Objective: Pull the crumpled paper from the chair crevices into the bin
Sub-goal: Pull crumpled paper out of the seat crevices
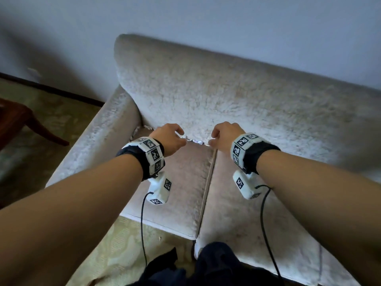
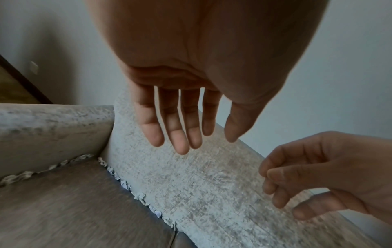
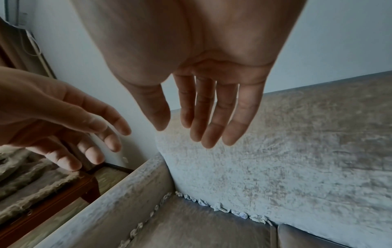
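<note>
Wooden side table [image 1: 18,118] stands at far left on the patterned floor, its leg apart from the chair's arm. Beige plush chair [image 1: 226,96]: left armrest [image 1: 97,141], backrest, two seat cushions meeting at a seam [image 1: 207,186]. Crumpled paper [image 2: 135,194] lies wedged in a row along the crevice between back and left seat cushion; more paper bits [image 3: 146,219] line the crevice along the armrest. Left hand [image 1: 169,139] hovers above the back crevice, fingers [image 2: 180,134] straight and slightly spread, holding nothing. Right hand [image 1: 223,135] hovers just right of it, over the cushion seam end; fingers [image 3: 214,120] extended and relaxed, empty. Neither hand is touching the paper in the wrist views. Dark clothing [image 1: 206,265] at bottom edge.
</note>
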A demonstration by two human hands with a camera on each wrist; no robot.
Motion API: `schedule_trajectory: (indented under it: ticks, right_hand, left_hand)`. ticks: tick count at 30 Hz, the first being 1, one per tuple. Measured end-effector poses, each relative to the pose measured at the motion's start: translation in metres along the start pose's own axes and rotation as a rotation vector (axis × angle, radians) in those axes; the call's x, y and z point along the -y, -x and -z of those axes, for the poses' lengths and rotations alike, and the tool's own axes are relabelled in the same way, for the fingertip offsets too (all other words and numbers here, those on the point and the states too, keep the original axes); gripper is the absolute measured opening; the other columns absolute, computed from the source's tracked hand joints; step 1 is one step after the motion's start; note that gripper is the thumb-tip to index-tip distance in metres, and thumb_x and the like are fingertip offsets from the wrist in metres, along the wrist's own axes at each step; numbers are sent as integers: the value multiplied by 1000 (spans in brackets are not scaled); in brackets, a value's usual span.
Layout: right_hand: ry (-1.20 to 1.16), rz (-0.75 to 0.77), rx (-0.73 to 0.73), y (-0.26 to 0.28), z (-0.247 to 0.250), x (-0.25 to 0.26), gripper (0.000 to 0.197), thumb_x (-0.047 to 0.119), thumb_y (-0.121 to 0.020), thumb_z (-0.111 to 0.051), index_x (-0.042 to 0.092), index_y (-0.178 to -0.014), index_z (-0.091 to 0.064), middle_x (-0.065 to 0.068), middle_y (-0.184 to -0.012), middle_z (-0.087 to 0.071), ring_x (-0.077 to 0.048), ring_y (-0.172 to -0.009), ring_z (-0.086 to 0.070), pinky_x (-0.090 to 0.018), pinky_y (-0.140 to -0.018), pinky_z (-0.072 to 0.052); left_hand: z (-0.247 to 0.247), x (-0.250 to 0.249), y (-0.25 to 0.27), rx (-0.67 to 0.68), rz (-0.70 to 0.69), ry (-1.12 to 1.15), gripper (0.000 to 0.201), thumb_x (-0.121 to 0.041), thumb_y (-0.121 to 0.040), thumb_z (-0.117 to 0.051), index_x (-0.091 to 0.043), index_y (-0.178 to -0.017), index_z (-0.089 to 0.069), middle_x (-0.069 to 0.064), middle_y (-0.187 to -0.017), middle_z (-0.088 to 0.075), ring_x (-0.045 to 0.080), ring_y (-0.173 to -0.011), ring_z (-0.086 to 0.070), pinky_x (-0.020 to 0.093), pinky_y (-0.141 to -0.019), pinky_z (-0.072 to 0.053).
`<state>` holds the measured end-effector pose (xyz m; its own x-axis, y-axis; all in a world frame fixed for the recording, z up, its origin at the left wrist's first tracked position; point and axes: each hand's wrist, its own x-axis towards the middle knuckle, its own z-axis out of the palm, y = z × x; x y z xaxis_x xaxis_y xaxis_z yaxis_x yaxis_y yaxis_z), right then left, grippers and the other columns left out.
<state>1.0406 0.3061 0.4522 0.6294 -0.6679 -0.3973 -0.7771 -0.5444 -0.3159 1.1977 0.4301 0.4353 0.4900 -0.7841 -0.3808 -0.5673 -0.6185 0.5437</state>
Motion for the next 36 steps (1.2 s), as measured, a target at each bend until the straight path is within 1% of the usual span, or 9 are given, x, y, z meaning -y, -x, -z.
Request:
schedule_trajectory:
  ticks: [4,9,14,19,22,25,30,32,36]
  right_hand:
    - [-12,-16,-7,-36,11,-11,28,36,-87,-66,18,-108,-65,-4,-111,-65,-24,-99,-62,-35,-86,-54]
    - [-36,-21,-18,-81,29,-26,25,37,-86,-65,22,-106,-63,-3,-111,-64,-22,-96,-62,-33,-84,-53]
    - [-55,-78,24,-104,28,-37,27,34,-88,-63,20,-111,-64,0,-112,-65,-22,-100,-62,-32,-84,-53]
    - [-145,-218,19,-121,12,-42,24,33,-86,-64,21,-106,-66,0,-110,-67,-20,-98,-63,-27,-81,-51]
    - [-179,-323,47,-124,-2,-44,14,34,-87,-62,22,-92,-66,1,-102,-68,-18,-90,-63,-25,-76,-50]
    - [-148,-387,144,-130,-15,-42,18,28,-86,-54,16,-86,-68,-3,-91,-67,-24,-81,-61,-28,-71,-51]
    - [-193,-429,155,-153,-38,-36,21,22,-82,-57,18,-63,-50,0,-66,-52,-22,-68,-51,-23,-53,-37]
    - [-207,-414,155,-166,-49,-36,19,24,-83,-58,19,-66,-50,1,-69,-55,-19,-69,-53,-22,-54,-35]
    - [-215,-383,169,-196,-68,-50,12,31,-86,-60,20,-90,-65,1,-93,-65,-19,-85,-60,-25,-72,-47]
  left_hand:
    - [8,-9,-40,17,21,14,20,-39,-88,-64,-29,-106,-60,-6,-101,-68,18,-92,-65,30,-81,-51]
    - [18,-21,-89,4,31,35,22,-35,-89,-63,-28,-110,-61,-7,-101,-68,16,-89,-64,29,-77,-51]
    - [11,-24,-126,66,30,-19,25,-37,-87,-64,-30,-111,-63,-6,-103,-67,15,-90,-62,26,-69,-44]
    - [4,-12,-173,158,2,-62,26,-38,-85,-64,-31,-110,-64,-4,-107,-68,17,-94,-61,27,-72,-42]
    - [-5,-5,-200,241,-30,-88,23,-39,-83,-63,-33,-105,-64,-1,-103,-71,18,-91,-64,28,-73,-47]
    - [-16,5,-225,299,-67,-103,18,-42,-83,-64,-34,-99,-63,0,-103,-71,20,-91,-66,28,-77,-48]
    - [-35,14,-254,369,-98,-128,16,-41,-86,-63,-33,-100,-61,2,-107,-70,22,-96,-63,27,-75,-42]
    - [-43,18,-262,389,-99,-137,15,-38,-86,-63,-32,-100,-62,3,-108,-69,22,-95,-63,26,-74,-42]
    - [-62,29,-281,413,-86,-145,13,-36,-86,-62,-33,-98,-62,1,-109,-69,21,-93,-64,27,-74,-44]
